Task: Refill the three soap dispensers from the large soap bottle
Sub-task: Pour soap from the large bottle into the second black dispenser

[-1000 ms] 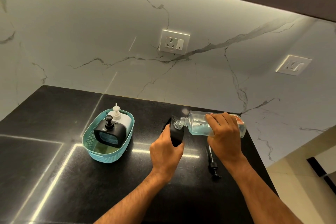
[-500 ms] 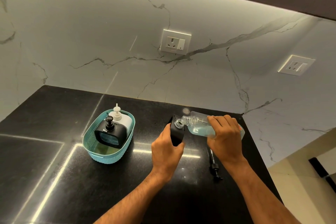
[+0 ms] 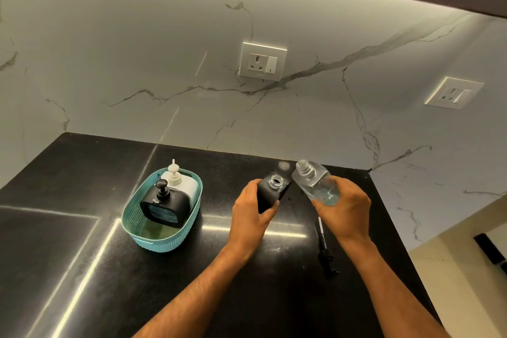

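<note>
Blue soap (image 3: 327, 197) low in clear bottle (image 3: 312, 180)

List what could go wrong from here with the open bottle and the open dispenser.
1. The clear soap bottle in the right hand is uncapped and tilted with soap left inside; it could drip onto the black counter.
2. The black dispenser, held by the left hand, has an open neck and might tip.
3. Its pump lies near the counter edge beside the right forearm and could be knocked off.

no legible txt, labels or nos. anywhere
</note>
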Motion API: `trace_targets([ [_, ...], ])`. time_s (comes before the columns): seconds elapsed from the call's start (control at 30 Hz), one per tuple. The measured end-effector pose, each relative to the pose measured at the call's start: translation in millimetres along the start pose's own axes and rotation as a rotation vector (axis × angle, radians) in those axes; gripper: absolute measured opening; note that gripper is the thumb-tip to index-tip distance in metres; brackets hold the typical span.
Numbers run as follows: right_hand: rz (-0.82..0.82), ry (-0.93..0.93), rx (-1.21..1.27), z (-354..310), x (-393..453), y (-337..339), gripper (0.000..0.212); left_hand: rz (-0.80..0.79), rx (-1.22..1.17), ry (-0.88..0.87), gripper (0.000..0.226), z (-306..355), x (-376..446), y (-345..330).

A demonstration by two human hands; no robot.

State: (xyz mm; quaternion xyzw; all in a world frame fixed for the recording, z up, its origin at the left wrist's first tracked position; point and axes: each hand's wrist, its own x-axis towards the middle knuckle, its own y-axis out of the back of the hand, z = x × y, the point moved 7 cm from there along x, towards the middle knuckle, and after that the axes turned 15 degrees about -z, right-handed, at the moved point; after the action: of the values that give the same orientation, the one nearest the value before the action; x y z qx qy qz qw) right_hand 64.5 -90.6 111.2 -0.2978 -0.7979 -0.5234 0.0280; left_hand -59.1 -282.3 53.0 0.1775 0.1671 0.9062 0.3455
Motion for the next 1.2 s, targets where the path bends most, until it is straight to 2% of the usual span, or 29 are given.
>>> trace_targets([
  [0.2, -0.018, -0.102, 0.161, 38.1, 13.3, 0.5, 0.061, -0.114, -0.076, -0.03, 0.045, -12.0, 23.7, -6.0],
  [0.43, -0.114, -0.216, 0.369, 92.2, 40.9, -3.0, 0.064, -0.274, -0.173, 0.018, 0.045, -26.9, 50.7, -18.7],
  [0.6, -0.11, -0.291, 0.496, 134.2, 57.8, -9.3, 0.066, -0.377, -0.2, 0.067, 0.046, -32.6, 67.8, -30.9],
  [0.9, -0.16, -0.405, 0.624, 209.3, 99.8, -27.2, 0.071, -0.417, -0.187, 0.135, 0.05, -38.2, 99.9, -52.9],
  [1.2, -0.231, -0.442, 0.668, 244.4, 113.8, -61.4, 0.069, -0.442, -0.177, 0.202, 0.052, -44.8, 114.5, -67.1],
])
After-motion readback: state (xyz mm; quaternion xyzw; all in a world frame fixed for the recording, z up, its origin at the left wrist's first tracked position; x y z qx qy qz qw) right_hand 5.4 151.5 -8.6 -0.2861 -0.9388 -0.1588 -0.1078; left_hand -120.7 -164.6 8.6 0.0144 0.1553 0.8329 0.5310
